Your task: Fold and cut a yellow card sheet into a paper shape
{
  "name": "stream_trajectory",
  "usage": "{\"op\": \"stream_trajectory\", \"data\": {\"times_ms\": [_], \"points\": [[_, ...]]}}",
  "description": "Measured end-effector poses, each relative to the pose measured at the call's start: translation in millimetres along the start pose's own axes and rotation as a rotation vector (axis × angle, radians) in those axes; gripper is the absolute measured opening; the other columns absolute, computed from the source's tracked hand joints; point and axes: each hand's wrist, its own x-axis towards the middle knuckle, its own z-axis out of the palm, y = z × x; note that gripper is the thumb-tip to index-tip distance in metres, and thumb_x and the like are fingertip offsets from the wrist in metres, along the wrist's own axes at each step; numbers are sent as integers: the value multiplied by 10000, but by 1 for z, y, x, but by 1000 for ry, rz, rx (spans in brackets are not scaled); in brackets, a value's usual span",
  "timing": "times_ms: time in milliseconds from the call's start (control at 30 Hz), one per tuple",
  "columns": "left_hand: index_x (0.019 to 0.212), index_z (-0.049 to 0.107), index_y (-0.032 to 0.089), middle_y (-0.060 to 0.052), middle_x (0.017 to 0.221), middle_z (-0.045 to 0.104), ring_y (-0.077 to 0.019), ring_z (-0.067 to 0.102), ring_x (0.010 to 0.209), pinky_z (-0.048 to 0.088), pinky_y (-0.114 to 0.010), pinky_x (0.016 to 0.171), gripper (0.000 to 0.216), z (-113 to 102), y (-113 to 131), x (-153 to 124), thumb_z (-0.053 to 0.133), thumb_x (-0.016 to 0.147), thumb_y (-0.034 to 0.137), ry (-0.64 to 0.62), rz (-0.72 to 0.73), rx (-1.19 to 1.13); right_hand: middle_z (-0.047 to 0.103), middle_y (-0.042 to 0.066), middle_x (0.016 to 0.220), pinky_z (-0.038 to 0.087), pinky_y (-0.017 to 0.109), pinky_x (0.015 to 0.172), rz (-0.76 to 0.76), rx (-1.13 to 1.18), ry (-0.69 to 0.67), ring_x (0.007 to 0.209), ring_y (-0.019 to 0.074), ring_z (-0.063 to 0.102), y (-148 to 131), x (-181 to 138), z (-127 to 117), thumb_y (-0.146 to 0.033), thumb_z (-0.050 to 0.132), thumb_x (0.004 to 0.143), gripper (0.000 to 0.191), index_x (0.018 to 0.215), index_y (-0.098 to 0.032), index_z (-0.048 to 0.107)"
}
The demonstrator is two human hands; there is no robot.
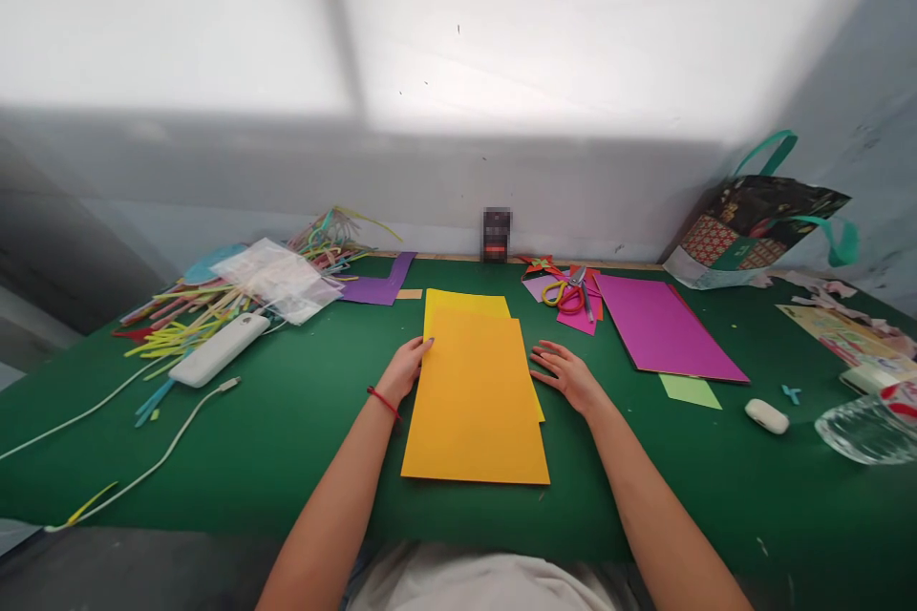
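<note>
An orange-yellow sheet of paper lies on the green table in front of me. A brighter yellow sheet sits under it, showing along the top and the lower right. At the left edge of the sheets, my left hand is closed on the orange-yellow paper, a fingertip on top and other fingers partly hidden. A red string bracelet circles that wrist. My right hand is open, fingers spread, close beside the right edge of the paper and holding nothing.
Colourful paper strips, a white power bank and a white cable lie left. Scissors rest on paper scraps at the back. Magenta sheets, a white case, a clear bottle and a bag stand right.
</note>
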Motion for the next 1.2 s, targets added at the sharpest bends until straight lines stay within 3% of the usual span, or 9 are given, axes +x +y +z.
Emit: {"op": "stream_trajectory", "data": {"times_ms": [133,267,400,500,667,767,867,1100,1200], "points": [[1022,557,155,-95,934,685,-209,668,758,537,-282,606,308,14,-14,2,620,721,165,-80,122,47,575,113,1170,523,332,813,-21,-93,10,1110,241,533,1,-2,2,-307,631,714,325,1015,-216,548],[1101,510,175,-93,959,683,-219,665,797,537,-321,693,446,20,-17,1,669,692,255,-195,197,-18,578,107,1180,546,332,698,-68,-206,18,1046,257,573,3,-3,5,-429,620,720,566,1216,-247,416],[1075,533,164,-101,983,678,-224,659,821,531,-323,714,477,18,-13,-1,712,650,288,-254,186,-29,670,77,984,534,364,698,-128,-204,-131,864,255,643,5,1,2,-458,647,671,509,1101,-229,497],[994,589,146,-105,1007,670,-211,652,838,525,-285,681,355,10,-8,3,672,699,325,-201,152,10,688,51,892,525,351,670,-168,-220,-191,760,232,655,5,4,-2,-458,674,627,448,988,-226,544],[961,635,126,-96,945,687,-175,649,776,500,-231,606,322,-5,3,10,551,795,389,-19,215,9,675,43,943,514,313,671,-136,-342,-358,776,201,648,-2,-2,-5,-446,681,635,392,942,-220,588],[960,655,127,-93,937,689,-169,644,773,486,-213,587,348,-10,9,9,516,811,409,-12,236,35,671,46,955,511,308,674,-128,-365,-411,794,198,646,-3,-6,-5,-443,661,667,373,947,-205,597],[935,663,137,-79,906,694,-161,642,746,486,-209,563,307,-12,13,4,516,817,379,-13,167,90,665,50,993,511,303,674,-134,-365,-409,810,196,645,-2,-5,-8,-435,638,697,364,978,-207,602],[815,644,126,-63,722,683,-162,638,639,511,-244,557,274,-13,18,-4,545,805,381,-63,77,243,666,53,1027,522,313,684,-96,-345,-369,825,202,652,-1,-1,-15,-409,655,692,380,1015,-215,607],[733,614,126,-41,601,646,-146,609,516,496,-235,478,270,-14,17,-2,560,792,384,-99,55,331,673,50,1007,521,308,683,-86,-347,-348,794,192,656,-3,-3,-15,-401,657,691,364,1002,-218,609]]}}
